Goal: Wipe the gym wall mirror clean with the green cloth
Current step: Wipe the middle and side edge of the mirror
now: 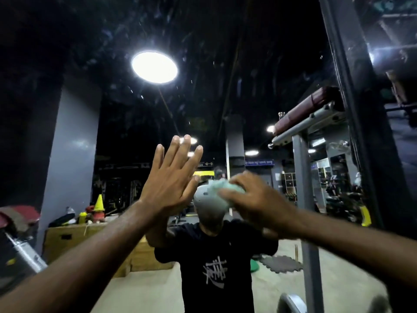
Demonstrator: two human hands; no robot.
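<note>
The left hand [168,179] lies flat with straight, spread fingers against the smeared gym wall mirror [203,64]. Just beside it, the right hand [255,195] grips the bunched pale green cloth [222,188], holding it against the glass.

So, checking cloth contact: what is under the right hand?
The bunched green cloth, partly showing, against the mirror. The glass beneath and the rest of the cloth are covered.
</note>
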